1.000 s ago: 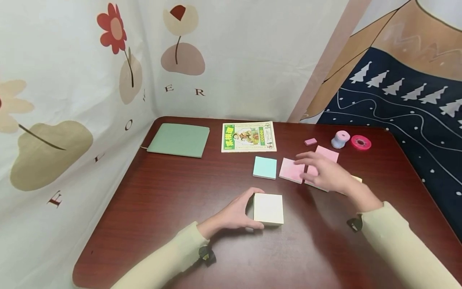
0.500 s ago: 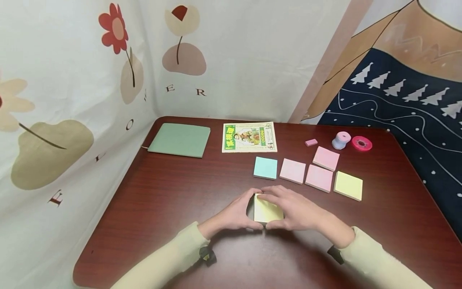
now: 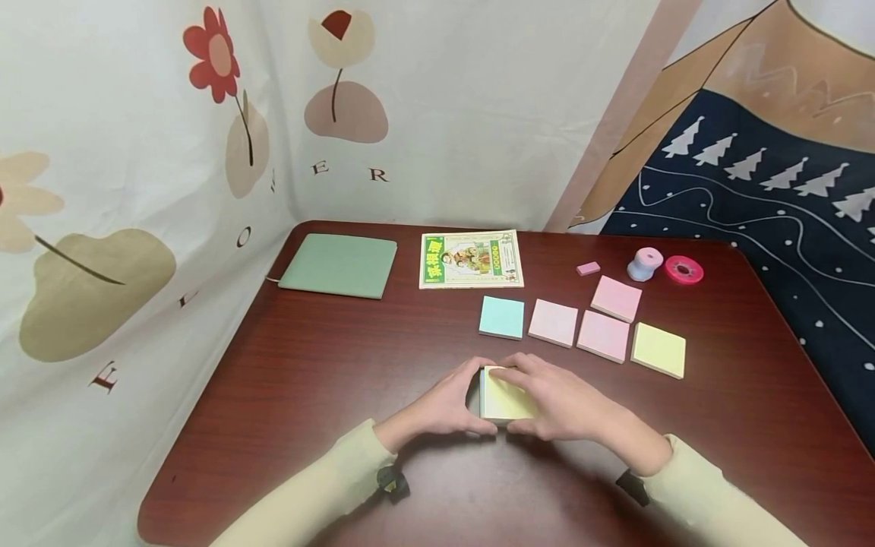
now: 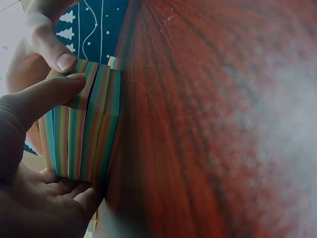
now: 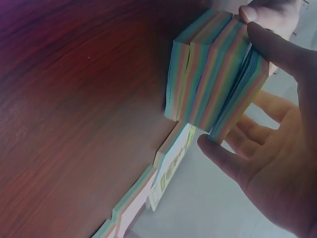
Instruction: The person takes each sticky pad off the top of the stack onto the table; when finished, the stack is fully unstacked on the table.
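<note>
A stack of sticky note pads [image 3: 504,404] with a yellow top stands on the table in front of me. My left hand [image 3: 446,403] holds its left side, thumb on the near face and fingers behind. From the right, my right hand [image 3: 567,401] grips the upper part, thumb in front and fingers at the back edge. Both wrist views show the striped multicoloured edges of the stacked pads [image 4: 74,141]. In the right wrist view, the top pad [image 5: 242,96] sits a little askew, with a gap and loosened sheets beneath it.
Beyond the hands lie a turquoise pad [image 3: 502,317], several pink pads [image 3: 552,322] and a yellow pad [image 3: 658,350]. Farther back are a green notebook [image 3: 338,264], an illustrated booklet [image 3: 472,259], a pink eraser [image 3: 588,268], a spool [image 3: 645,264] and a pink ring-shaped roll [image 3: 683,270].
My right hand has come from above the pink pads on the right to the stack and taken hold of it. The left hand has stayed on the stack.
</note>
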Demonstrator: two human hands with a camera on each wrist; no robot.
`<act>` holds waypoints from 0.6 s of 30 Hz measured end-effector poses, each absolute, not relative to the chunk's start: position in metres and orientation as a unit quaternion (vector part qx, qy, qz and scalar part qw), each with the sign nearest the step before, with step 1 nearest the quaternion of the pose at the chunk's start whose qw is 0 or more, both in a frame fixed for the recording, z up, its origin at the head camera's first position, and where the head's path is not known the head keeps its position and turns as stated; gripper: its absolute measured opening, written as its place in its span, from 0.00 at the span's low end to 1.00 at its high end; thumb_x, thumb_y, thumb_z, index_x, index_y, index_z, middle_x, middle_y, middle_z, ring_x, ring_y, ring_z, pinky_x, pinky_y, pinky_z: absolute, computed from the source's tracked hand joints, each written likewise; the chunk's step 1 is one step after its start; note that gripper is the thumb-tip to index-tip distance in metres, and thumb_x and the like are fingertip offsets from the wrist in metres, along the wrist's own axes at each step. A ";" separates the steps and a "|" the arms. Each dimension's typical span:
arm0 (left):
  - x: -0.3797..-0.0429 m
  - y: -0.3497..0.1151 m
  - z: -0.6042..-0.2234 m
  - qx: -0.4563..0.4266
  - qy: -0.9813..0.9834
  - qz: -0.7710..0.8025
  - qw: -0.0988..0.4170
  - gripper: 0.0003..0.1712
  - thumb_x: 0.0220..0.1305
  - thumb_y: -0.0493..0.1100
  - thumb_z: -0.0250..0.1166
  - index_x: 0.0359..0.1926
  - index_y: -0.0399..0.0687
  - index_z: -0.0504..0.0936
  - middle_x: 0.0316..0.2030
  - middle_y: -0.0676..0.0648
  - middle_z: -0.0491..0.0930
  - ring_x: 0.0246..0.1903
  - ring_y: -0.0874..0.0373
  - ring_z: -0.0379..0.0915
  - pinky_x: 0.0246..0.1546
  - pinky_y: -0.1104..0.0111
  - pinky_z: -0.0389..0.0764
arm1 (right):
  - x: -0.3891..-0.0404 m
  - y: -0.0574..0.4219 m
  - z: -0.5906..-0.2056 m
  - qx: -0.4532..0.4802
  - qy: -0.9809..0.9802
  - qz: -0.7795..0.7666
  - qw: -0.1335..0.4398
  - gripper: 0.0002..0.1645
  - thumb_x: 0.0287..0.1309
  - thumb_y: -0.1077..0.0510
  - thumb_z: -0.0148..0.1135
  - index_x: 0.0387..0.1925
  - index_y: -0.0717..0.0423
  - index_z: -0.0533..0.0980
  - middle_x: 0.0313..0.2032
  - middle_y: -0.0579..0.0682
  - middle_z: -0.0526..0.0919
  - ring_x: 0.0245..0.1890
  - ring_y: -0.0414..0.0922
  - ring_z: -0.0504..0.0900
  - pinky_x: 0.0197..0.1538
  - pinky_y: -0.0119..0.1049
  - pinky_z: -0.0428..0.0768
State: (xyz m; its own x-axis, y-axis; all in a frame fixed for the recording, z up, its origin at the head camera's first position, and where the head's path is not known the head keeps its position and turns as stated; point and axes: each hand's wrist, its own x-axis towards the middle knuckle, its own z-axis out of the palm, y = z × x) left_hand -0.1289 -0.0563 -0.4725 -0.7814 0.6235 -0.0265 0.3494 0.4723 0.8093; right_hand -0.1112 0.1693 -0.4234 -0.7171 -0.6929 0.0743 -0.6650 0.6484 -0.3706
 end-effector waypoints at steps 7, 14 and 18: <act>-0.129 -0.056 -0.472 0.292 0.843 0.424 0.157 0.52 0.40 0.47 0.82 0.65 0.47 0.64 0.56 0.51 0.71 0.53 0.60 0.68 0.58 0.63 0.68 | -0.115 0.196 -0.414 -0.327 0.918 -0.218 0.040 0.44 0.43 0.45 0.78 0.64 0.47 0.73 0.56 0.43 0.74 0.47 0.39 0.74 0.47 0.40 0.77; -0.129 -0.056 -0.472 0.296 0.839 0.430 0.153 0.50 0.40 0.46 0.82 0.63 0.48 0.66 0.53 0.53 0.72 0.51 0.61 0.68 0.56 0.64 0.69 | -0.139 0.263 -0.406 -0.204 0.948 -0.246 -0.005 0.42 0.44 0.46 0.79 0.61 0.54 0.74 0.57 0.57 0.74 0.46 0.52 0.74 0.42 0.47 0.74; -0.129 -0.056 -0.473 0.299 0.838 0.430 0.151 0.49 0.40 0.46 0.82 0.63 0.48 0.66 0.53 0.53 0.72 0.51 0.61 0.68 0.56 0.64 0.69 | -0.159 0.314 -0.410 -0.096 0.966 -0.236 -0.037 0.44 0.46 0.44 0.77 0.62 0.61 0.72 0.56 0.64 0.72 0.47 0.58 0.71 0.44 0.54 0.71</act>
